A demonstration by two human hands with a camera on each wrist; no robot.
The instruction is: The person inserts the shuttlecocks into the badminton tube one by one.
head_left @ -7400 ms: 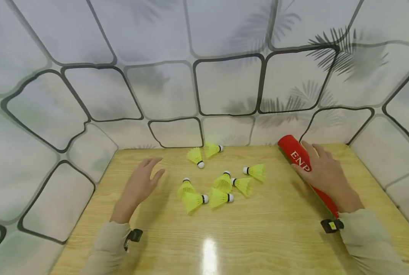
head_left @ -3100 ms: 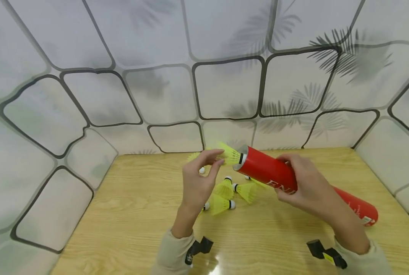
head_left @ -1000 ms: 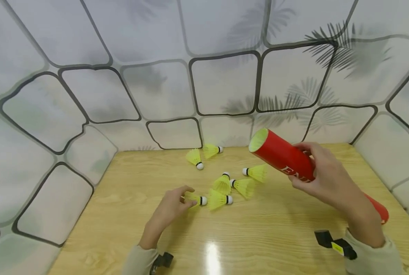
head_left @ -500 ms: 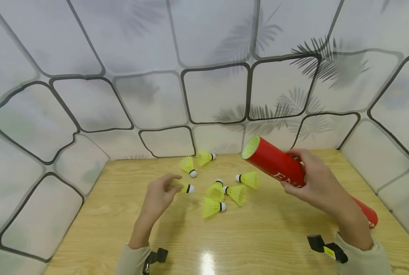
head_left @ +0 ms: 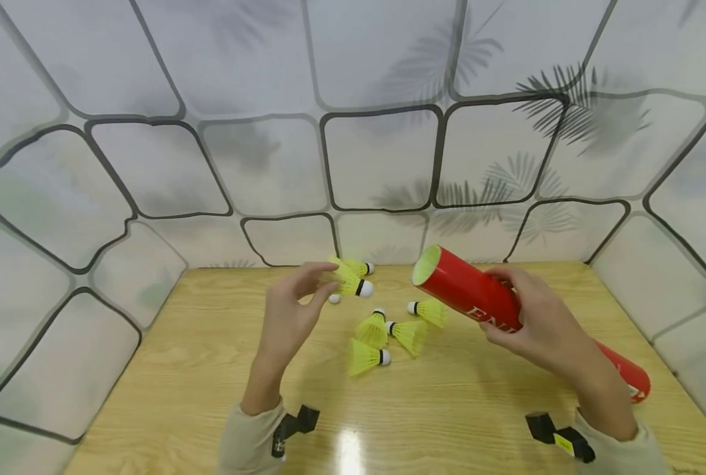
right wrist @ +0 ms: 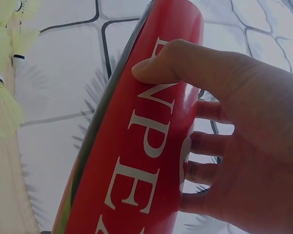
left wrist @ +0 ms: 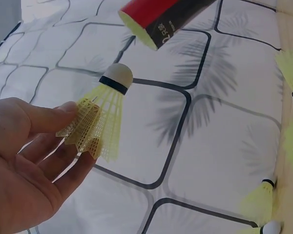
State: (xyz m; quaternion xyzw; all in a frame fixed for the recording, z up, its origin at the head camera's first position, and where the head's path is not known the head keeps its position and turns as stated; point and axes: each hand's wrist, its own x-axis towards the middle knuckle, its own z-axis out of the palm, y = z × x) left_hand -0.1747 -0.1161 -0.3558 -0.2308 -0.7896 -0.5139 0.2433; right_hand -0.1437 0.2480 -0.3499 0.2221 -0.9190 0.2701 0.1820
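My left hand (head_left: 290, 310) pinches a yellow shuttlecock (left wrist: 100, 114) by its skirt, thumb on one side and fingers on the other. Its white cork points right, toward the tube. My right hand (head_left: 545, 330) grips a red shuttlecock tube (head_left: 468, 287) with white lettering, tilted so that its mouth faces up and left. In the right wrist view the thumb lies across the letters and the fingers wrap the far side. The pale green inside of the tube shows at the mouth; what lies deeper is hidden. A gap separates the held cork from the mouth.
Several yellow shuttlecocks lie on the wooden table (head_left: 198, 369): one (head_left: 369, 357) nearest, another (head_left: 430, 312) farther right, and others behind the left hand. A patterned cloth wall (head_left: 383, 158) rises at the table's back and sides.
Earlier, the left hand put one shuttlecock at the tube's mouth. Since then it has picked another off the table and lifted it up and right. The right hand has raised the tube off the table.
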